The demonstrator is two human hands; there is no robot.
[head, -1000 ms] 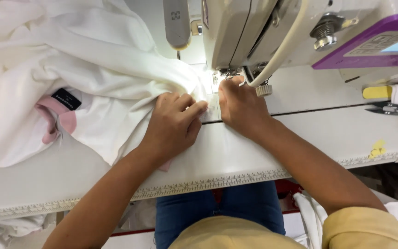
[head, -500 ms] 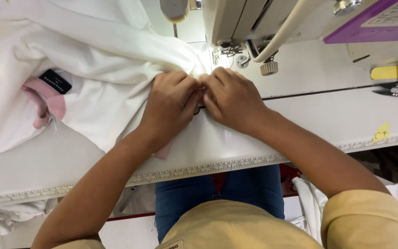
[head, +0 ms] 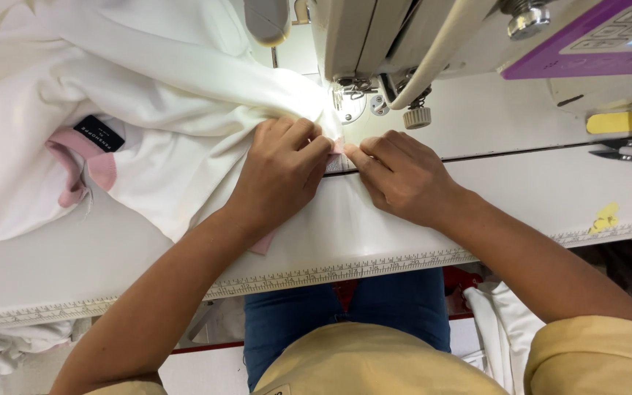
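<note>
Head view shows us both hands pressed on a white garment point(head: 177, 110) at the front of a sewing machine point(head: 404, 36). Our left hand point(head: 281, 170) lies palm down on the cloth, fingers bent and closed together, the tips pinching the garment's edge just in front of the needle area. Our right hand point(head: 404, 175) lies just beside it, fingers drawn together on the same edge; a small bit of pink shows between the two sets of fingertips, which nearly touch. We cannot tell how firmly either hand grips the fabric.

From the hands the garment spreads left and away across the table point(head: 535, 197), piled in soft folds. A black label point(head: 99, 133) sits on it well to the left, next to a pink collar point(head: 85, 161). Another scrap of pink peeks from under the left wrist, near the table's front edge.

Along that front edge runs a printed ruler strip point(head: 345, 269). Behind the hands the machine's presser foot area is lit brightly, and a purple control panel point(head: 594, 44) sits on the machine to the right. Far right on the table lie scissors point(head: 630, 152) beside a yellow object point(head: 612, 121). A yellow mark point(head: 606, 218) is near the table's right front corner.
</note>
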